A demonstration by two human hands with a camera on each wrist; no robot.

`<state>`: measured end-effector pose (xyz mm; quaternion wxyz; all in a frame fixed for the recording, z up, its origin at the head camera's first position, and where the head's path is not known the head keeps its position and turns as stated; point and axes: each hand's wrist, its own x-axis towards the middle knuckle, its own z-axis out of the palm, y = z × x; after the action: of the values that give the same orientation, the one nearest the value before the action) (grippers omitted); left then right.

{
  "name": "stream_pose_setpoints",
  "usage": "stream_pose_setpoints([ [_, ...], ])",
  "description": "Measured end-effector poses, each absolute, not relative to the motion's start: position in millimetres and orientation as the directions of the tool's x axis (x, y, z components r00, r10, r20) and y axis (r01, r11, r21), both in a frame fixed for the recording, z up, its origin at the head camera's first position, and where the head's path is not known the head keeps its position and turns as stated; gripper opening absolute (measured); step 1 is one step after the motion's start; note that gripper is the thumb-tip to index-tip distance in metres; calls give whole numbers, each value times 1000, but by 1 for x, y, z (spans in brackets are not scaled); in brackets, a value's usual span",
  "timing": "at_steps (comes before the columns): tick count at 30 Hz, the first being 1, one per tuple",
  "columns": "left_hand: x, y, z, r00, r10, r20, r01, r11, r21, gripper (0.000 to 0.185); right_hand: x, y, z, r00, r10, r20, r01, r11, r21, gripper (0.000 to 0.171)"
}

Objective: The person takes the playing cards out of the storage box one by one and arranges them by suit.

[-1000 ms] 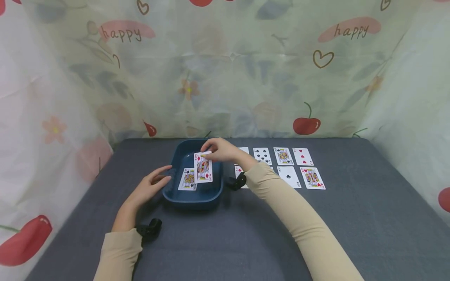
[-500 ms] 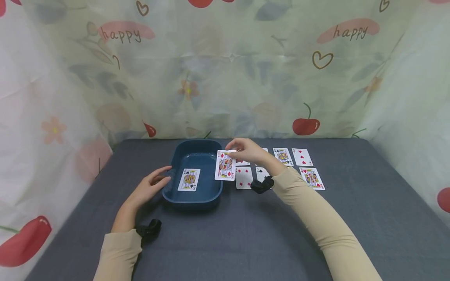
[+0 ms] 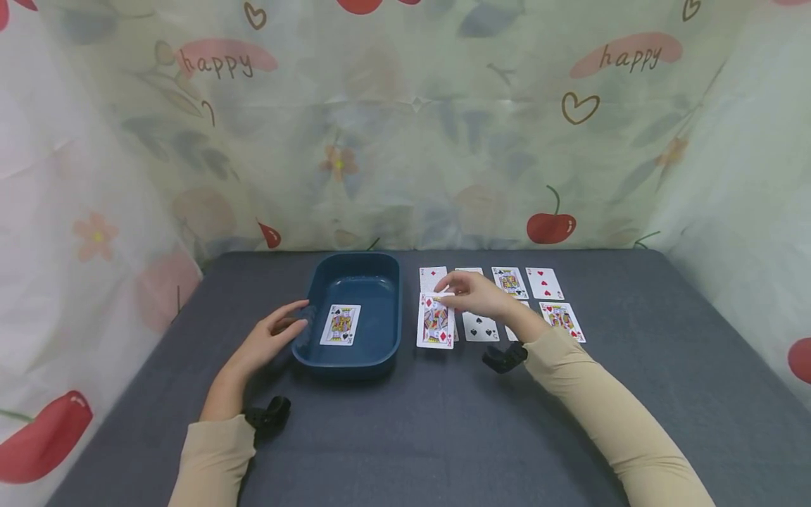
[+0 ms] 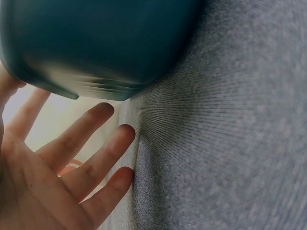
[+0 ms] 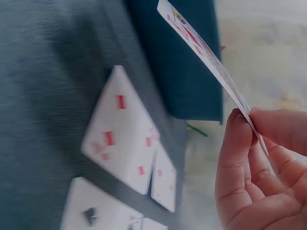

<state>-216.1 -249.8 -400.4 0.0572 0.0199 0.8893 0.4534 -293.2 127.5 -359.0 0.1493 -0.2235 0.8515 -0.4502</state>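
Observation:
My right hand (image 3: 474,294) pinches a diamonds face card (image 3: 436,324) between thumb and fingers. In the right wrist view the held card (image 5: 211,60) is tilted, seen nearly edge-on, above a diamonds number card (image 5: 125,127) on the table. To its left stands a dark blue tray (image 3: 374,296) with a black-suited face card (image 3: 340,324) lying face up inside. My left hand (image 3: 269,338) is at the tray's left side, thumb and index finger at the rim. The left wrist view shows its other fingers (image 4: 98,167) loosely spread below the tray wall (image 4: 105,43).
Two rows of face-up cards lie right of the tray, among them a three of hearts (image 3: 545,284), a face card of clubs (image 3: 510,282) and a face card of hearts (image 3: 562,321). My right forearm crosses in front of the rows. A patterned curtain (image 3: 412,141) hangs behind the grey table (image 3: 405,436).
My right hand has carried the diamonds face card out of the tray, rightward and then nearer me, over the left end of the card rows. The left hand has stayed put.

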Motion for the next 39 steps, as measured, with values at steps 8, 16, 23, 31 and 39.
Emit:
stream_pose_setpoints([
  [8,-216,-250,-401,-993,86,-76,-11,589,808,57,-278,137,-381,-809,-580,-94,-250,485,-838,24],
  [16,-215,-249,-401,-993,84,-82,-18,587,809,58,-273,138,-399,-762,-642,-84,-265,428,-864,24],
  [23,-216,-249,-400,-992,81,-92,-27,587,809,57,-268,137,-404,-765,-637,-92,-298,478,-826,22],
  [31,-216,-249,-401,-992,77,-99,-35,588,808,59,-262,136,-409,-777,-628,-55,-377,533,-757,19],
  [39,-216,-249,-401,-992,81,-94,-29,584,811,58,-257,129,-405,-808,-590,-7,-442,614,-654,21],
])
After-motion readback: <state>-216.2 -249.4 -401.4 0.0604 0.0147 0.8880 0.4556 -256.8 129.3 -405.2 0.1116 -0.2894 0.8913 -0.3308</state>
